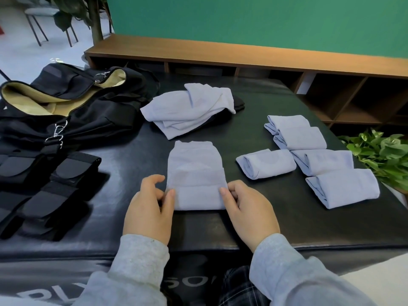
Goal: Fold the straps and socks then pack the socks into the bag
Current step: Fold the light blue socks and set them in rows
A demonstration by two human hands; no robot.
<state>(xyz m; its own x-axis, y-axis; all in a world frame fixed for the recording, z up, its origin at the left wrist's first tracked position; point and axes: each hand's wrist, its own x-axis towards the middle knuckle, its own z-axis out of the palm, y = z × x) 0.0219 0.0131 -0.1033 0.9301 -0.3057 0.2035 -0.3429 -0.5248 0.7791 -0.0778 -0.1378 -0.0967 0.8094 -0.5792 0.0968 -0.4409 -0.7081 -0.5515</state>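
Observation:
A pale blue sock [196, 171] lies flat in front of me on the black table, its near end folded into a roll. My left hand [150, 208] pinches the roll's left edge and my right hand [247, 208] pinches its right edge. A loose heap of unfolded blue socks [189, 109] lies farther back. Several folded blue socks [309, 155] sit in a cluster at the right. The black bag [72, 109] with a beige lining lies open at the left. Folded black straps [44, 184] lie in front of it.
The black padded table [276, 219] ends just below my hands. A green potted plant [382, 153] stands beyond its right edge. A low wooden shelf [242, 60] runs along the green wall behind. A chair and a plant trunk stand at the far left.

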